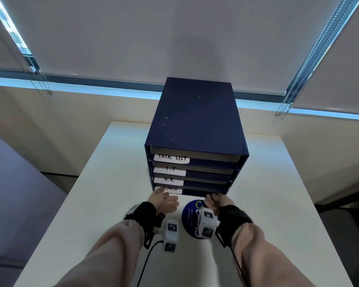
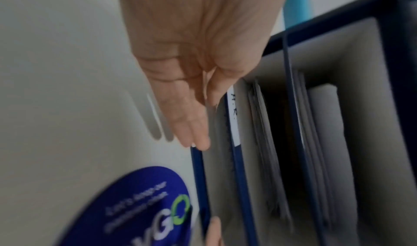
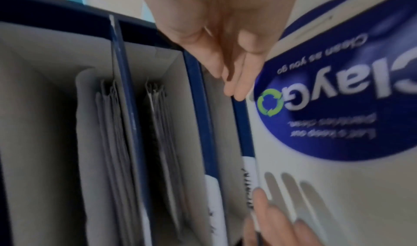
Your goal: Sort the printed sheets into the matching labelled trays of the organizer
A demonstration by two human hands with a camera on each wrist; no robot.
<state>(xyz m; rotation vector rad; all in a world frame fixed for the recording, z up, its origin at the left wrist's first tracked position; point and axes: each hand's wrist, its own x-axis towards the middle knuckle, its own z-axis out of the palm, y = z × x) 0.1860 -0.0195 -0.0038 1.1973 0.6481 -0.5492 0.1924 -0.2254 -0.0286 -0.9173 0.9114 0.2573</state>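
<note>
The navy organizer point(image 1: 195, 117) stands on the white table point(image 1: 91, 183). Its stacked trays are labelled TASK LIST, I.T, H.R. and ADMIN from the top down. My left hand point(image 1: 166, 196) reaches the ADMIN tray point(image 1: 203, 191) at its left end, partly covering the label. In the left wrist view my left hand point(image 2: 196, 142) has straight fingers touching the tray's front lip. My right hand point(image 1: 212, 198) meets the same lip further right; my right hand point(image 3: 234, 92) also has straight fingers. Neither hand holds anything. Printed sheets point(image 3: 112, 133) lie inside the upper trays.
A round blue sticker point(image 1: 190, 218) is on the table between my wrists, just in front of the organizer. The table's edges run close on the left and right. Window blinds with bead chains point(image 1: 39, 83) hang behind the table.
</note>
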